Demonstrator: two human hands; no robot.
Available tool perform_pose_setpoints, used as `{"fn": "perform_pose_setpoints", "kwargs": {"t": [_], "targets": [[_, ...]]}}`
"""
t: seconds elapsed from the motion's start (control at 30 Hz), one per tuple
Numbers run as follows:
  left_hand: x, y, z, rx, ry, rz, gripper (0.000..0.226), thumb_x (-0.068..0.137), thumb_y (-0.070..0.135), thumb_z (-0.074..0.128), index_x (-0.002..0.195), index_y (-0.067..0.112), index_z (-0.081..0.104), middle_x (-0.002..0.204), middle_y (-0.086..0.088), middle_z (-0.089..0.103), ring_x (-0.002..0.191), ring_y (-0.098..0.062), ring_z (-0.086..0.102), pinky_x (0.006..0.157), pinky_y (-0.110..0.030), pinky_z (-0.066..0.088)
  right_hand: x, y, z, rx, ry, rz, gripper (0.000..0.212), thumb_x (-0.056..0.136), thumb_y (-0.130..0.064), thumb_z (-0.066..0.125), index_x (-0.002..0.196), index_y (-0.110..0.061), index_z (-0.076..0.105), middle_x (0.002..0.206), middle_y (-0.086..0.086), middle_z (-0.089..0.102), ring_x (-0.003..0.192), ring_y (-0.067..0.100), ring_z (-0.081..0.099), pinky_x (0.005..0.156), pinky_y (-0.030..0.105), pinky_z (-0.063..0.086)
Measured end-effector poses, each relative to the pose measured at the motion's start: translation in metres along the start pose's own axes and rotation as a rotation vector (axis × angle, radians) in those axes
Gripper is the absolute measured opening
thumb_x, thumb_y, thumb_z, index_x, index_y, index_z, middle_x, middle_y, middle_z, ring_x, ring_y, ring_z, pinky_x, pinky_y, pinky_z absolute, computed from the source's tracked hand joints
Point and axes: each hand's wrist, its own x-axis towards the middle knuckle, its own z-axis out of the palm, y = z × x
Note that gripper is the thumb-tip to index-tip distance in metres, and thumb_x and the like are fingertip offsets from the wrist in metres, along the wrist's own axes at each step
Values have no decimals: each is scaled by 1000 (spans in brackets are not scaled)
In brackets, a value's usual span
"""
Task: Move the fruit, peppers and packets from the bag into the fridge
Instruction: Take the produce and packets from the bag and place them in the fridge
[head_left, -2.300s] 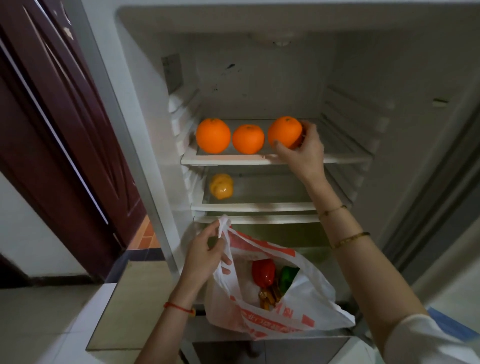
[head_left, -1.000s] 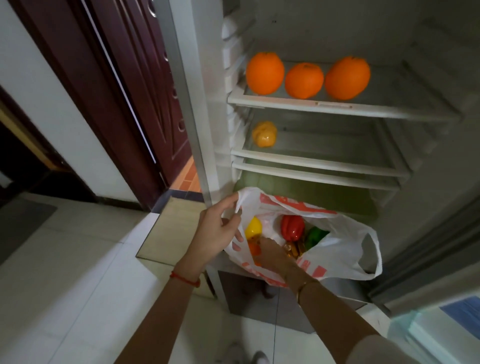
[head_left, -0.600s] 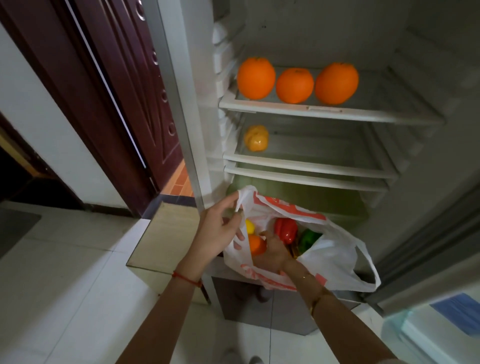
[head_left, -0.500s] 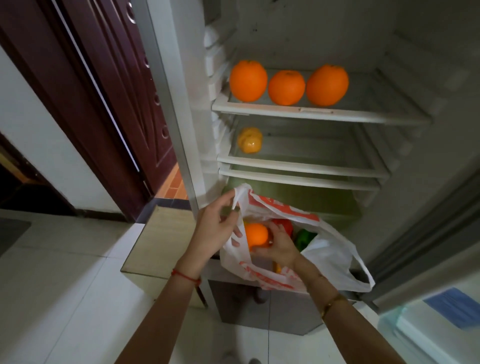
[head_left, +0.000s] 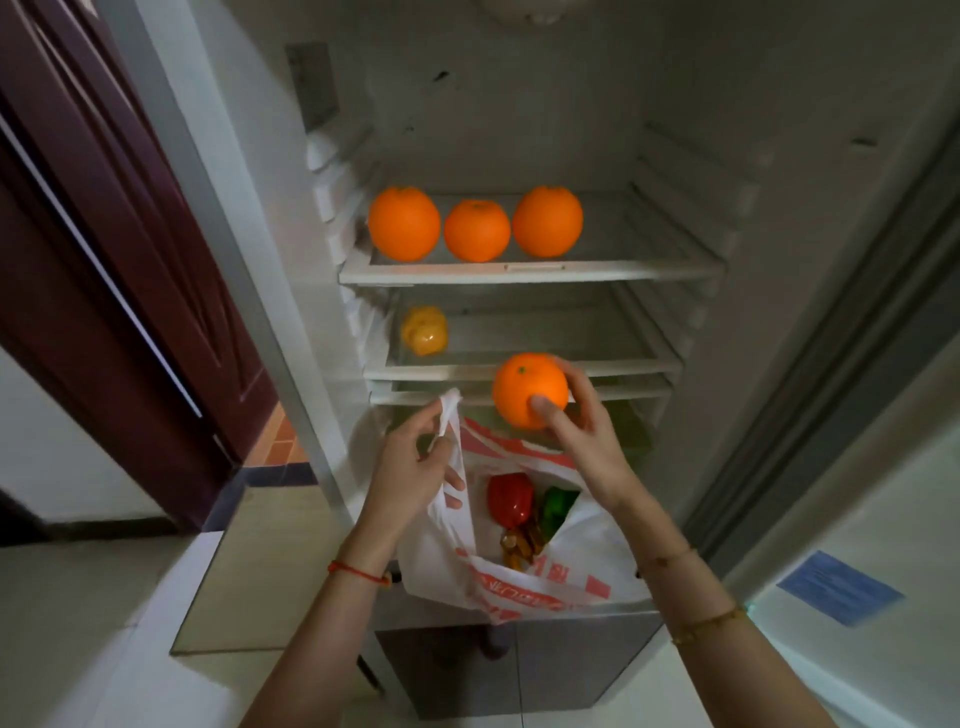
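Observation:
My right hand (head_left: 587, 441) grips an orange (head_left: 525, 387) above the bag, level with the front of the lower shelf. My left hand (head_left: 410, 462) pinches the handle of the white and red plastic bag (head_left: 519, 592) and holds it open. Inside the bag lie a red pepper (head_left: 510, 496), a green pepper (head_left: 557, 506) and brownish packets (head_left: 519, 543). Three oranges (head_left: 475, 228) stand in a row on the fridge's upper shelf (head_left: 623, 270). A yellow pepper (head_left: 425, 338) sits at the left of the shelf below.
The fridge's interior walls carry ribbed shelf rails on both sides. A dark red wooden door (head_left: 119, 249) stands at the left. The fridge's lower compartment front (head_left: 519, 660) is below the bag. A blue sheet (head_left: 839, 587) lies at the right on a white surface.
My right hand went from the upper shelf down into the bag, took hold of an orange and lifted it out toward the shelves. The left hand kept hold of the bag.

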Motion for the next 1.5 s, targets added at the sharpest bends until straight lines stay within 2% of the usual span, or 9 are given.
{"fn": "perform_pose_setpoints", "kwargs": {"t": [0.1,0.23,0.43,0.63,0.8,1.07,1.17,1.33,1.5], "targets": [[4,-2,1,-10,-4,-19,51,99,6,48,145,26,45,125,-11,61,59,-24,70,51,-40,60,16,-29,-10,75,158,23,64,83,-42,73,138,-35,42,135,-2,49,112,15,60,93,34,55],[9,-1,3,-23,-10,-20,50,99,6,49,144,27,46,113,-14,64,61,-29,71,52,-42,60,48,-65,-32,25,320,-66,66,83,-30,76,138,-23,41,127,-3,54,106,9,61,83,22,52],[11,1,2,-29,-16,-16,50,99,6,48,144,28,46,115,-11,64,59,-27,70,51,-43,60,98,-93,-52,-261,527,-192,72,80,-39,76,137,-13,41,120,-4,53,101,9,57,81,20,43],[15,0,3,-24,-22,-27,51,99,7,48,145,30,45,130,-11,58,58,-24,71,51,-38,60,130,-91,-60,-488,553,-168,80,73,-55,72,133,-12,42,130,8,56,120,27,55,102,45,45],[14,2,1,-12,-15,-27,51,100,6,47,145,30,45,122,-10,61,59,-25,71,51,-40,61,136,-86,-59,-563,558,-135,73,75,-55,69,127,-10,45,126,10,57,118,32,55,104,50,41],[6,9,-2,-3,23,-29,48,99,7,47,143,27,47,105,-8,65,58,-21,70,49,-36,59,127,-79,-63,-527,612,-212,77,76,-57,69,131,-8,48,130,10,58,120,26,55,102,44,46],[0,8,-4,1,44,-22,47,99,6,47,143,24,48,112,-5,65,58,-20,70,48,-34,59,100,-66,-52,-500,692,-377,54,83,-48,67,119,-10,52,116,6,60,108,19,58,94,36,49],[-10,4,-10,15,120,-12,45,99,5,49,141,20,50,101,8,66,53,-17,68,50,-38,60,37,-20,-12,-552,304,-473,23,94,-29,61,82,-10,57,73,0,58,64,12,56,60,27,49],[-21,-2,-21,29,199,-27,42,98,4,50,138,17,53,87,2,67,53,-17,68,45,-33,58,3,60,30,-677,-286,-227,22,91,-34,55,78,-21,66,71,-7,67,60,5,62,61,37,55]]}}
